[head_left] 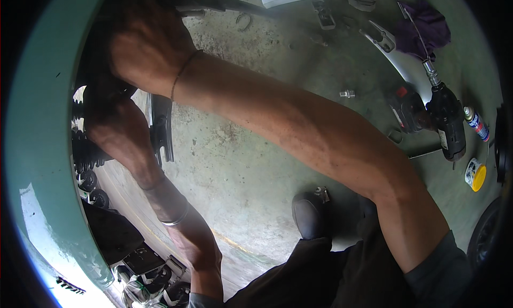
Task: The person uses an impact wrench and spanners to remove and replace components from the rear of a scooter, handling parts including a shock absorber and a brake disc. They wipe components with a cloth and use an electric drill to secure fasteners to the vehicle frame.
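My right hand reaches across to the dark gap behind the rim of a green vehicle body panel. It is curled closed; its fingertips and what they hold are lost in shadow. Just below it, my left hand is also curled closed against dark parts, its fingers mostly hidden. A black coil spring shows beside the left hand, at the panel's edge. To the right of that hand stands a black metal bracket. A dark arm or hose runs off to the right above my right hand.
On the concrete floor at right lie a cordless impact wrench, a purple cloth, a spray can and a yellow-lidded tub. A small metal socket lies nearer. Tyres stand at the right edge.
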